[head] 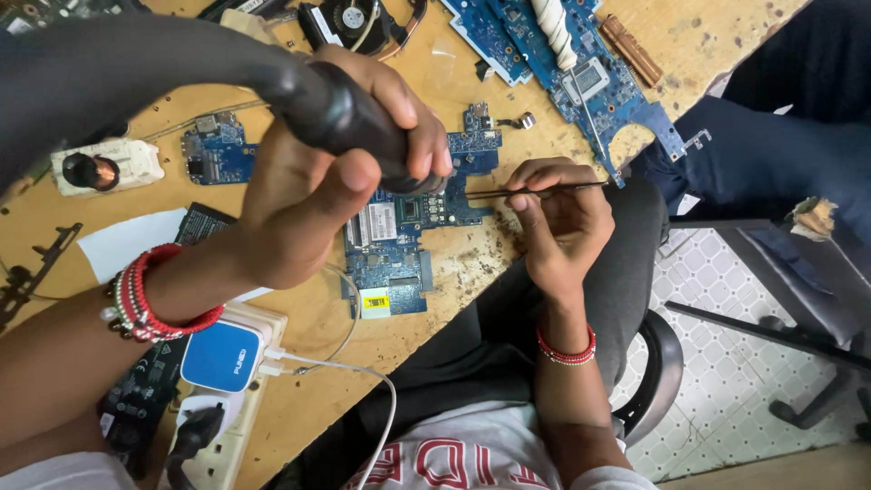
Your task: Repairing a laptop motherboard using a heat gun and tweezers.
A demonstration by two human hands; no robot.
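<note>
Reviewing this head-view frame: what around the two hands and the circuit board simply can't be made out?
- Nozzle tip of the black hot-air handle: hidden by the left hand.
- Tweezers tip: too thin to tell whether it touches the blue circuit board or holds a part.
- Board centre: covered by the left hand.
- Handle's hose: blurred, cut off by the left edge.
- Second board: cut by the top edge.

Black tool's [336,109] tip hidden behind left hand [318,181], its hose blurred, neighbouring blue boards [544,45] cut off by top edge
</note>
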